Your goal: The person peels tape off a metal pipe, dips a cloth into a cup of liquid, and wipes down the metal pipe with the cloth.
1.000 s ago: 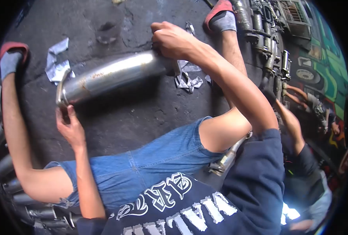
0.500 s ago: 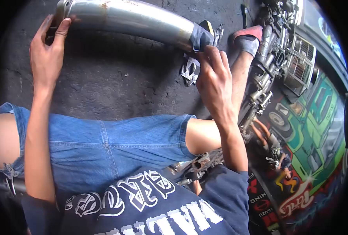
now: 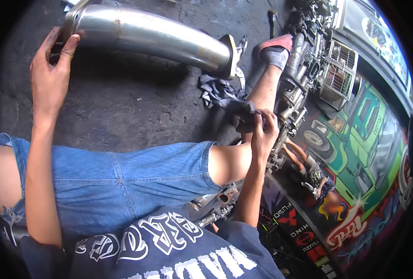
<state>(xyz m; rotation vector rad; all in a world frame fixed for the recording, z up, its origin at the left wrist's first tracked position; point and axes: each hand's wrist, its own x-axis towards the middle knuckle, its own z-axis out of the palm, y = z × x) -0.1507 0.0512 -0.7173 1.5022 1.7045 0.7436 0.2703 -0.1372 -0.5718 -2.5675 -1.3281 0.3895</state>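
Note:
A curved silvery exhaust pipe with a flange at each end lies across the top of the head view, with light rust marks on it. My left hand grips its left flange, thumb on the near side and fingers behind. Closer to my right knee, my right hand is closed on a dark grey rag, which trails toward the pipe's right end. The right flange is uncovered and apart from that hand. Some light-coloured scraps beside the flange are too unclear to name.
Metal rods and vehicle parts are piled along the right, beside my foot in a red slipper. Beyond them stand a metal cage-like box and a painted green panel. Another person is farther back. Dark, rough floor lies underneath.
My right hand has moved from the pipe's right end down toward my knee, pulling the rag off the flange. My left hand keeps its grip on the left flange.

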